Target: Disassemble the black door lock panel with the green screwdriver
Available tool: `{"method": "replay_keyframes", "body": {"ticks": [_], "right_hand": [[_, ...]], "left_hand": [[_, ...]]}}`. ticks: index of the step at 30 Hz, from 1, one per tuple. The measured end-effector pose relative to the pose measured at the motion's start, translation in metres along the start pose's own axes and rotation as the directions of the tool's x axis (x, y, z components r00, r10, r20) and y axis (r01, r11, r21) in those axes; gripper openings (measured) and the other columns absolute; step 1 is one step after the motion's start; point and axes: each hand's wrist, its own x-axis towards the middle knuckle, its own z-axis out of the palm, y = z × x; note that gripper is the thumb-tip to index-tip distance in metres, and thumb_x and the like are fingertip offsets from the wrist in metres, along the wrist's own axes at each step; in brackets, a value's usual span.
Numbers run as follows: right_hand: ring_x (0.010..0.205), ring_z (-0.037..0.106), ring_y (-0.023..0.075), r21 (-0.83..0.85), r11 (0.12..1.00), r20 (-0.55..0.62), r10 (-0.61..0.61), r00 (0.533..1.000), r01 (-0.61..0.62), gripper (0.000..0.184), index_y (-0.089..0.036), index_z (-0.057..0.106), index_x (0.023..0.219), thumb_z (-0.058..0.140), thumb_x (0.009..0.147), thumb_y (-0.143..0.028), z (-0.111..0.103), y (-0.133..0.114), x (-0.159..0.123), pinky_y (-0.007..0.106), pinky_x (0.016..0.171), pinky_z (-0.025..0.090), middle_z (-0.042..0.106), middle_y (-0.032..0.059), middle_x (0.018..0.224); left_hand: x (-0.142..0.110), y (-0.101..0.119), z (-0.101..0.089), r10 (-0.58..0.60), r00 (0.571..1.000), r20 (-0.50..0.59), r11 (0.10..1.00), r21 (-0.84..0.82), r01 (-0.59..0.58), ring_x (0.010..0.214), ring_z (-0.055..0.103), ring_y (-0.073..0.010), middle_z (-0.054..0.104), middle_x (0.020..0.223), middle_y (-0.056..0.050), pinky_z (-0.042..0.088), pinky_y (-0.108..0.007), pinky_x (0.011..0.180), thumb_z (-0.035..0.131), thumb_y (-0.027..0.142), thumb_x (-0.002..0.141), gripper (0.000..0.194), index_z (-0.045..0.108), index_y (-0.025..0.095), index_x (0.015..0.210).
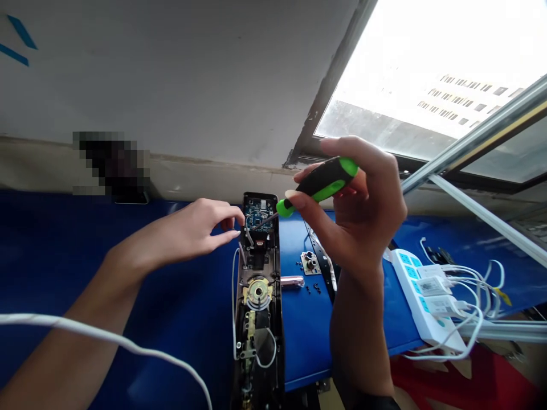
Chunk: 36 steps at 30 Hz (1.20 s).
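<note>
My right hand (363, 205) grips a black and green screwdriver (327, 183). Its shaft slants down to the left, over the blue circuit board (256, 213) at the far end of a long, opened black device (280, 330). My left hand (217, 225) is at the left edge of the device beside the board, thumb and bent forefinger close together. Thin wires run near those fingertips; what they pinch, if anything, is too small to make out. Nearer me in the device are a round metal part (258, 292) and a loop of white wire (267, 364).
Right of the device lie a small metal plate with a lock-like part (310, 263), several dark screws (317, 288) and a pinkish cylinder (293, 282). A white power strip (412, 296) holds several plugs. A white cable (128, 341) crosses in front of my left forearm.
</note>
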Motion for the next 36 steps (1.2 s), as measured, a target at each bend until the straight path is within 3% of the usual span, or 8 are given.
{"method": "replay_keyframes", "body": {"ticks": [5,8,11,15,21,29,36], "right_hand": [[0.100,0.074,0.0229,0.033,0.998,0.147,-0.053,0.988,0.048,0.036,-0.038,0.056,0.124,0.072,0.092,-0.030,0.015,0.004,0.001,0.043,0.086,0.068,0.072,-0.0019,0.129],[0.110,0.073,0.0248,-0.094,0.995,0.274,0.039,0.961,-0.013,0.041,-0.043,0.056,0.131,0.069,0.094,-0.033,0.014,0.001,0.004,0.044,0.094,0.067,0.070,-0.0044,0.136],[0.122,0.069,0.0321,-0.245,0.967,0.362,0.153,0.920,-0.064,0.058,-0.050,0.052,0.143,0.072,0.089,-0.039,0.010,-0.001,0.011,0.051,0.098,0.066,0.065,-0.0047,0.145],[0.122,0.068,0.0370,-0.296,0.954,0.428,0.182,0.885,-0.053,0.073,-0.049,0.050,0.149,0.079,0.082,-0.044,0.006,0.004,0.018,0.055,0.094,0.066,0.063,-0.0019,0.148],[0.116,0.071,0.0326,-0.268,0.962,0.348,0.144,0.927,-0.049,0.063,-0.048,0.049,0.147,0.070,0.089,-0.044,-0.003,0.003,0.011,0.051,0.096,0.066,0.058,-0.0047,0.154],[0.112,0.072,0.0340,-0.259,0.966,0.349,0.109,0.931,-0.017,0.068,-0.046,0.050,0.146,0.077,0.084,-0.041,-0.012,-0.001,0.011,0.053,0.094,0.066,0.062,0.0007,0.147],[0.108,0.073,0.0303,-0.238,0.970,0.089,0.069,0.994,-0.046,0.048,-0.037,0.053,0.135,0.068,0.090,-0.045,-0.012,0.002,-0.001,0.047,0.091,0.065,0.069,0.0067,0.128]], "left_hand": [[0.000,-0.005,0.001,0.039,0.999,0.029,0.997,-0.075,-0.036,0.093,0.069,-0.0181,0.076,0.110,-0.001,0.051,-0.027,0.079,0.058,0.039,0.098,0.022,0.069,0.025,0.112],[0.002,-0.010,0.002,0.063,0.997,0.034,0.994,-0.093,-0.060,0.101,0.069,-0.0200,0.075,0.117,-0.002,0.052,-0.029,0.088,0.058,0.039,0.099,0.025,0.068,0.026,0.118],[0.005,-0.011,0.003,0.080,0.996,0.043,0.992,-0.102,-0.076,0.105,0.069,-0.0214,0.074,0.121,-0.003,0.052,-0.031,0.094,0.058,0.038,0.098,0.027,0.069,0.025,0.119],[0.010,-0.008,0.006,0.083,0.996,0.034,0.992,-0.103,-0.079,0.102,0.069,-0.0216,0.073,0.118,-0.004,0.052,-0.032,0.094,0.053,0.038,0.100,0.030,0.069,0.025,0.122],[0.016,-0.004,0.017,0.035,0.999,0.008,0.999,-0.006,-0.035,0.094,0.068,-0.0204,0.069,0.116,-0.006,0.051,-0.033,0.088,0.045,0.030,0.101,0.029,0.070,0.024,0.113],[0.013,0.008,0.013,0.050,0.999,-0.012,0.999,0.017,-0.050,0.078,0.060,-0.0158,0.061,0.107,-0.004,0.048,-0.033,0.074,0.047,0.025,0.097,0.016,0.062,0.023,0.102],[0.016,0.008,0.016,0.138,0.990,-0.006,0.989,-0.048,-0.138,0.083,0.062,-0.0150,0.064,0.109,-0.004,0.049,-0.030,0.078,0.051,0.026,0.099,0.020,0.070,0.022,0.105]]}}
